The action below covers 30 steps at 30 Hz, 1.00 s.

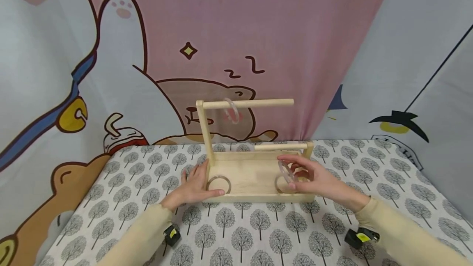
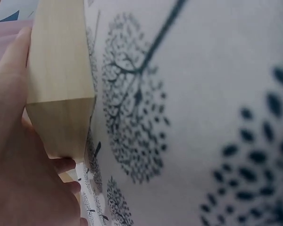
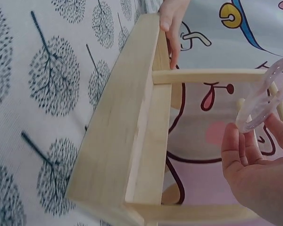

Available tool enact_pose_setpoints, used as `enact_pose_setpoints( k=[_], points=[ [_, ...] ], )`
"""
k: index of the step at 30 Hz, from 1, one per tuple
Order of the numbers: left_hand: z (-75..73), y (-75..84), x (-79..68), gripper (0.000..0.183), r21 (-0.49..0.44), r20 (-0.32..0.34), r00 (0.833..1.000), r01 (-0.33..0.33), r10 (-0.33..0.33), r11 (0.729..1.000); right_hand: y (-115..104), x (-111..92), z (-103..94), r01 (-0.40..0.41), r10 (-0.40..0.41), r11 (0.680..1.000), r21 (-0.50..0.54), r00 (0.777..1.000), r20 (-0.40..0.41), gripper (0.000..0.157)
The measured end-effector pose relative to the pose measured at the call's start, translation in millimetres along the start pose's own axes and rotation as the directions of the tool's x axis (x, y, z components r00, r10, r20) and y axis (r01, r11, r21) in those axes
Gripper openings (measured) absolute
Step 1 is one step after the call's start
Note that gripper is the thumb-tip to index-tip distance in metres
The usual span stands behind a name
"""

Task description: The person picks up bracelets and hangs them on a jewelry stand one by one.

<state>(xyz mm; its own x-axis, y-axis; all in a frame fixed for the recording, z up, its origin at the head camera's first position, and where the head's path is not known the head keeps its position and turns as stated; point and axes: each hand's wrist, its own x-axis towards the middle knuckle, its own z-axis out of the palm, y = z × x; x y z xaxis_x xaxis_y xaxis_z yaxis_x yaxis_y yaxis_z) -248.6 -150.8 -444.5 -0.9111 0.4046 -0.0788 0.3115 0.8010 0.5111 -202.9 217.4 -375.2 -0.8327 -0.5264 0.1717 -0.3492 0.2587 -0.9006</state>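
A pale wooden rack (image 1: 245, 177) stands on the cloth, with a shallow tray base and two posts bearing horizontal rods. My left hand (image 1: 194, 186) holds its left front corner, thumb along the front edge and fingers at the left side. Over the tray's right part, my right hand (image 1: 314, 177) pinches a clear plastic ring (image 3: 254, 106) between thumb and fingers. One clear ring (image 1: 231, 111) hangs on the tall upper rod (image 1: 262, 103). Inside the tray, a ring (image 1: 219, 176) lies at the left; another (image 1: 277, 186) at the right is partly hidden by my right hand.
The shorter post (image 1: 308, 150) at the right carries a lower rod (image 1: 281, 147) pointing left. A white cloth (image 1: 244, 233) with printed trees covers the table. Behind it hangs a pink and white cartoon curtain (image 1: 236, 24).
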Motion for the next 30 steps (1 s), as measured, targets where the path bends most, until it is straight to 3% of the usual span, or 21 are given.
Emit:
enact_pose_setpoints(
  k=[15,19,22,30],
  points=[
    [2.3,-2.4,-1.2,0.116,-0.127,-0.01,1.0,-0.024,0.023,0.992,-12.5,-21.3,-32.8,-0.024,0.023,0.999,-0.024,0.998,-0.057,0.062],
    [1.9,-1.5,-1.2,0.117,-0.142,-0.009,0.999,-0.038,0.037,0.989,-17.4,-22.1,-37.4,0.002,-0.004,1.0,-0.026,0.998,-0.063,0.063],
    [2.0,0.1,-1.9,0.118,-0.138,-0.004,1.0,-0.031,0.031,0.99,-21.4,-22.5,-40.0,0.015,-0.018,0.999,-0.042,0.997,-0.072,0.062],
    [3.0,1.4,-3.2,0.117,-0.092,-0.046,0.998,-0.034,0.03,0.995,-22.8,-24.5,-45.9,-0.056,0.051,0.997,-0.048,0.993,-0.102,0.062]
  ],
)
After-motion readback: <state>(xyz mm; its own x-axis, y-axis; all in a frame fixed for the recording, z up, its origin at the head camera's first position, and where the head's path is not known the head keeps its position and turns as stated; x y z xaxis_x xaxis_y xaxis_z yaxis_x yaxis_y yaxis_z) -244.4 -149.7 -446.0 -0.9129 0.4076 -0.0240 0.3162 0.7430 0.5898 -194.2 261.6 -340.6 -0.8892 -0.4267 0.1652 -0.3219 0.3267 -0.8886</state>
